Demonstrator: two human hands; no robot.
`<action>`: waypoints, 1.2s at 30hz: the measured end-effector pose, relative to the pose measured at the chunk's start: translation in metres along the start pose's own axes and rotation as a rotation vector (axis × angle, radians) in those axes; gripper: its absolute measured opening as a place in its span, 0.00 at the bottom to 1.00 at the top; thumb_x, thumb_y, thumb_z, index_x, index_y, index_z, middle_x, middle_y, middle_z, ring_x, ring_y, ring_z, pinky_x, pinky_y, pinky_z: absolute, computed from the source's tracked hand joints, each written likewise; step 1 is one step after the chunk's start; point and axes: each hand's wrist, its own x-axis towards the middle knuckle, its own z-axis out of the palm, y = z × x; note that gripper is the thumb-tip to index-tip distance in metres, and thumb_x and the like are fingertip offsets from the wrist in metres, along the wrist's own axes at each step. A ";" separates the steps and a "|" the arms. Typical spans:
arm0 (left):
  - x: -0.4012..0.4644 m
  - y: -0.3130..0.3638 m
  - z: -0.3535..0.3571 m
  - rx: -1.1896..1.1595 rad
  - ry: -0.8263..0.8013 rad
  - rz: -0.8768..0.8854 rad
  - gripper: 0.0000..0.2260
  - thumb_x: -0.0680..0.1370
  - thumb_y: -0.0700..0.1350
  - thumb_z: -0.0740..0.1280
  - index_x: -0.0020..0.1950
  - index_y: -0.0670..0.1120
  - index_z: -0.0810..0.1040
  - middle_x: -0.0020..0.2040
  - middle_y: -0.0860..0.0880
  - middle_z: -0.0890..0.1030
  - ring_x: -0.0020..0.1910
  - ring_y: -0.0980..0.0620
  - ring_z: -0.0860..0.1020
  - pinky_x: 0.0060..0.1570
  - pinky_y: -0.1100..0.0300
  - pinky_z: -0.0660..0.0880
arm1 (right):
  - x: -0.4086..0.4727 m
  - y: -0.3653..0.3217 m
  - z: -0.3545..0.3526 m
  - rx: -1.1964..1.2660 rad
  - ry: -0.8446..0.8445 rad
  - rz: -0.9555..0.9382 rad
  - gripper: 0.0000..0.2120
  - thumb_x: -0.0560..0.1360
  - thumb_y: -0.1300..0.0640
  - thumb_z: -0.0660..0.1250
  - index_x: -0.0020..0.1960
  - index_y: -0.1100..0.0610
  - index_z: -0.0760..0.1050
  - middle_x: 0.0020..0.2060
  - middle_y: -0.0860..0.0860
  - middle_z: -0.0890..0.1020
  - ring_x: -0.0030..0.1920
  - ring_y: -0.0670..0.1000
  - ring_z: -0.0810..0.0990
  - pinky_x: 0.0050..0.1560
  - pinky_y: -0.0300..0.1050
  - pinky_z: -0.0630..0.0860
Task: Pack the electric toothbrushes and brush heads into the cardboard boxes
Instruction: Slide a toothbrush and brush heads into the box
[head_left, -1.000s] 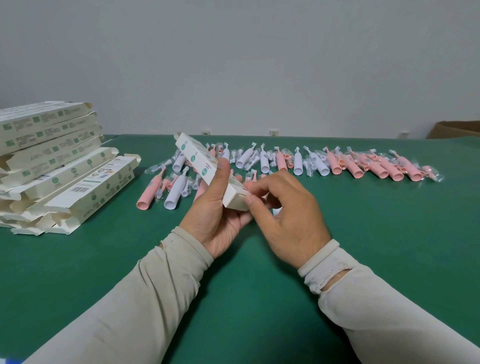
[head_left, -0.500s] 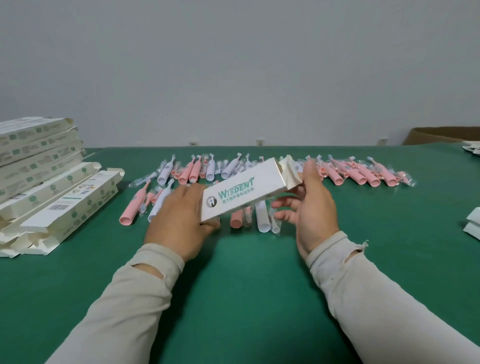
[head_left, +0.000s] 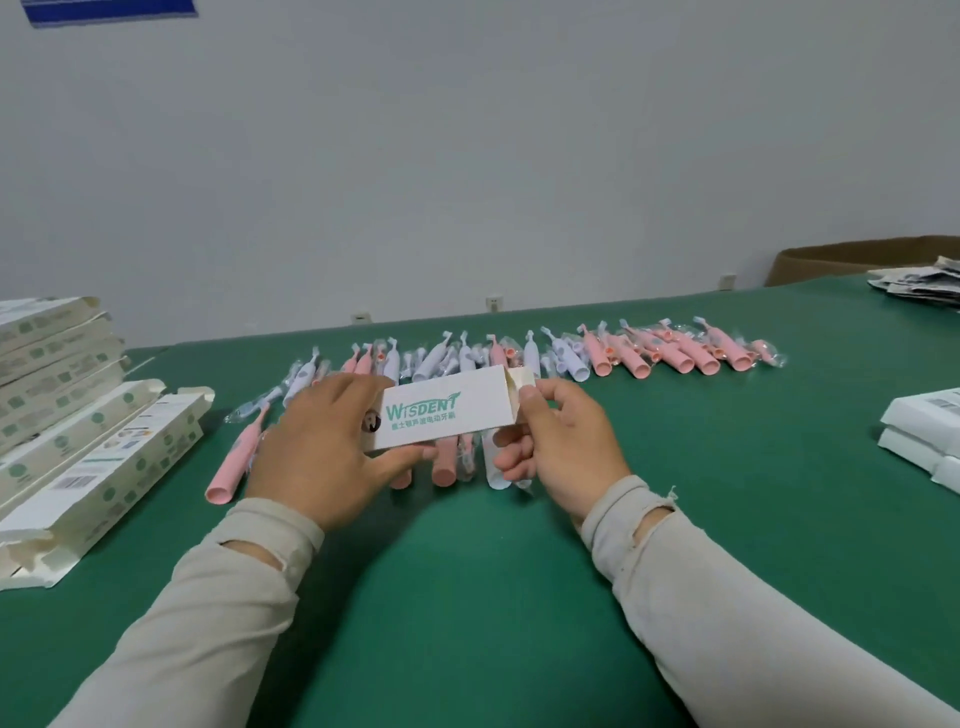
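Observation:
I hold a white cardboard box (head_left: 447, 410) with green "WISDENT" lettering level above the green table (head_left: 467, 597). My left hand (head_left: 322, 447) grips its left end, thumb underneath. My right hand (head_left: 561, 441) pinches the open flap at its right end. Behind and under the box lies a long row of pink and white electric toothbrushes (head_left: 649, 356) and brush heads in clear wrappers. One pink toothbrush (head_left: 236, 462) lies nearer, at the left. Whether anything is inside the held box is hidden.
A stack of flat white boxes (head_left: 57, 374) stands at the left, with open ones (head_left: 104, 467) leaning at its foot. More white boxes (head_left: 924, 436) sit at the right edge. Papers (head_left: 919, 283) and a brown carton (head_left: 857, 260) are at the far right.
The box went from tilted away from me, with both hands at its near end, to lying sideways between my hands. My view swung right and up, bringing the white boxes at the right into sight.

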 end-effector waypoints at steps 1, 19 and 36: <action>0.004 -0.003 -0.001 -0.003 0.018 0.035 0.38 0.65 0.77 0.59 0.67 0.55 0.72 0.62 0.52 0.76 0.59 0.48 0.71 0.56 0.49 0.72 | 0.001 0.001 -0.002 -0.020 -0.015 0.029 0.12 0.85 0.54 0.56 0.52 0.61 0.73 0.30 0.54 0.83 0.27 0.52 0.80 0.26 0.41 0.75; -0.008 -0.015 0.030 -0.234 0.046 0.084 0.32 0.66 0.73 0.66 0.64 0.55 0.75 0.51 0.57 0.77 0.49 0.54 0.70 0.47 0.57 0.67 | 0.006 0.004 -0.014 -0.468 0.255 -0.409 0.11 0.75 0.61 0.70 0.42 0.46 0.73 0.41 0.41 0.77 0.38 0.39 0.75 0.40 0.29 0.71; -0.009 -0.019 0.028 -0.231 0.107 0.039 0.31 0.65 0.73 0.64 0.62 0.60 0.72 0.50 0.58 0.75 0.50 0.52 0.72 0.48 0.55 0.67 | 0.002 -0.004 -0.014 -0.157 -0.045 -0.215 0.05 0.76 0.62 0.71 0.46 0.53 0.82 0.43 0.47 0.86 0.45 0.44 0.83 0.55 0.48 0.80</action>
